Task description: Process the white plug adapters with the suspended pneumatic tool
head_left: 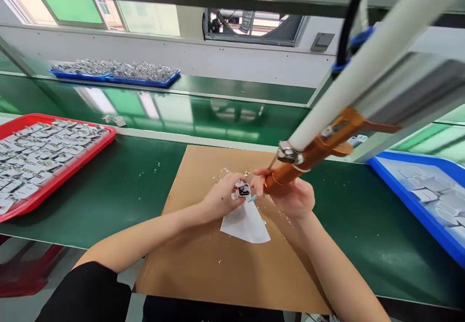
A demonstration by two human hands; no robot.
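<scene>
Left hand [222,197]: I see its thumb and fingers pinching a small white part [243,190], a dark area on it turned towards my camera.
Right hand [295,198]: the fingers curl around an orange tool [281,177]; some fingertips are hidden from me.
Tool's slant: its long axis runs from upper right down to lower left, ending in a pale blue tip [253,198].
Tip to part: the part lies just left of the tip and slightly above it, at the left hand's fingertips; I cannot tell whether they touch.
Underneath: white paper [247,225] on brown cardboard [203,268].
Sides: red tray [72,168] left, blue tray [414,203] right.
</scene>
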